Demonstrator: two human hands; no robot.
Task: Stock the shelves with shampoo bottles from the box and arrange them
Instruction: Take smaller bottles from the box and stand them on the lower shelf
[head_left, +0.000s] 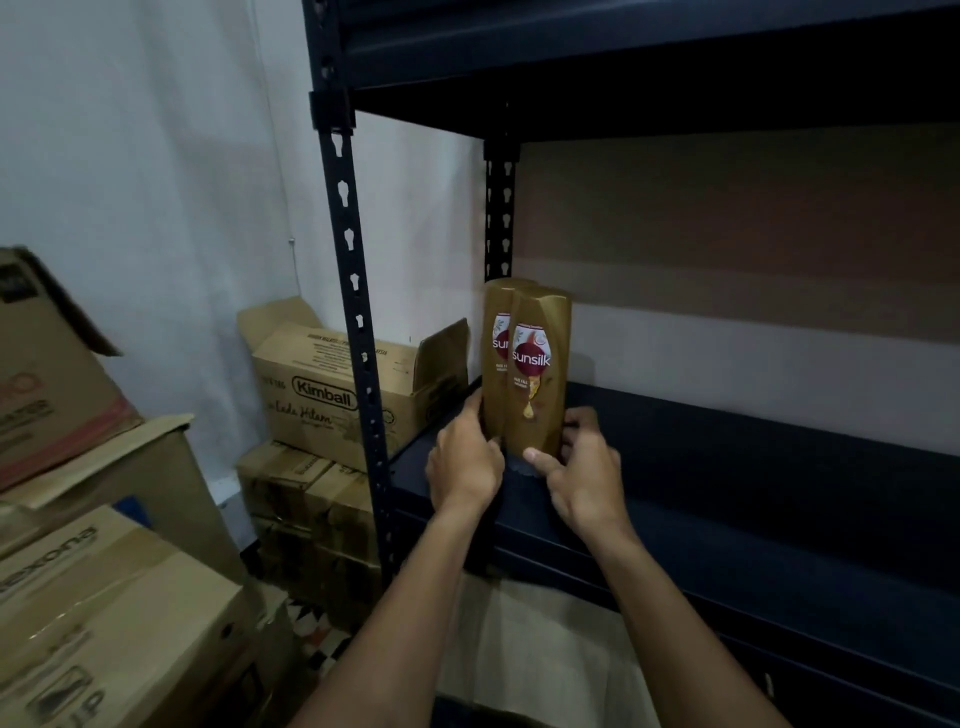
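My two forearms reach up from the bottom of the view. Beside them, at my left, three cardboard cartons (104, 597) are piled close to me. My left hand (465, 457) wraps its fingers round the left side of the rear bottle (496, 338), low down. My right hand (582, 467) grips the front bottle (537, 374) near its base, thumb across the front, fingers curled behind the right side. That makes two golden Sunsilk shampoo bottles, both upright, touching, the front one overlapping the rear. They stand at the left end of the dark blue shelf (753, 457), just beside the rack's rear post (500, 218). Farther left, past the front post, one open Kimball carton (332, 395) sits atop more cartons against the white wall (156, 156).
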